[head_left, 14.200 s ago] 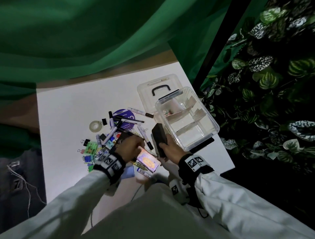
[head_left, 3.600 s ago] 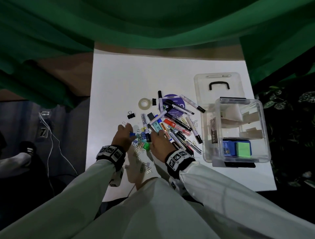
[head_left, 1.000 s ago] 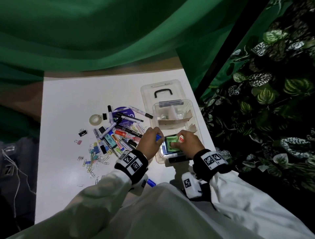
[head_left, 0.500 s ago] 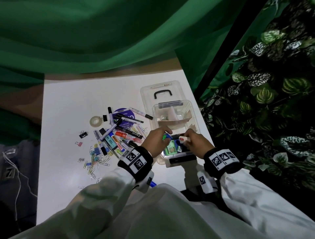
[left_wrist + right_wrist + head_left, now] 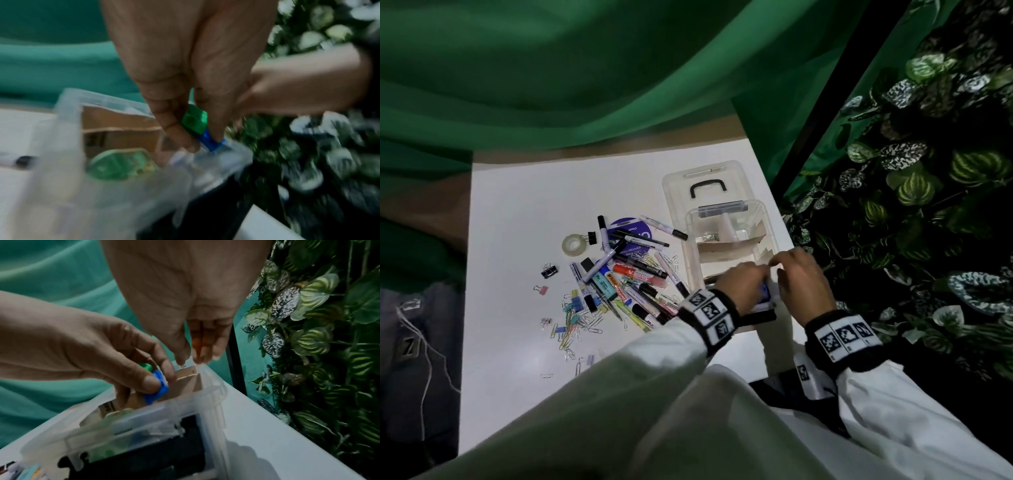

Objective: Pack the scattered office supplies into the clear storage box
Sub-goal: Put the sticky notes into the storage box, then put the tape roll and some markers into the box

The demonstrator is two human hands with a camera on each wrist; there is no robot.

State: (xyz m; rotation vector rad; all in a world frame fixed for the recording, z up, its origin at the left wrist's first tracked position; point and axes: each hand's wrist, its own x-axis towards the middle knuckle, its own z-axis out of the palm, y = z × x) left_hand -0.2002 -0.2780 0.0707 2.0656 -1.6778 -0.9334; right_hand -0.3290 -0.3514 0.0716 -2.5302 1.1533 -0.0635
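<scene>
Two small sharpeners, green [image 5: 194,121] over blue [image 5: 211,142], are pinched by the left hand [image 5: 743,284] directly above the clear storage box [image 5: 693,260], while the cardboard divider [image 5: 188,380] beyond is touched by the right hand's [image 5: 803,277] extended fingertips [image 5: 200,353].

From above, both hands cover the clear storage box's [image 5: 692,246] near compartment. The left wrist view is smeared, so the green lump [image 5: 121,164] inside stays unidentifiable.
</scene>
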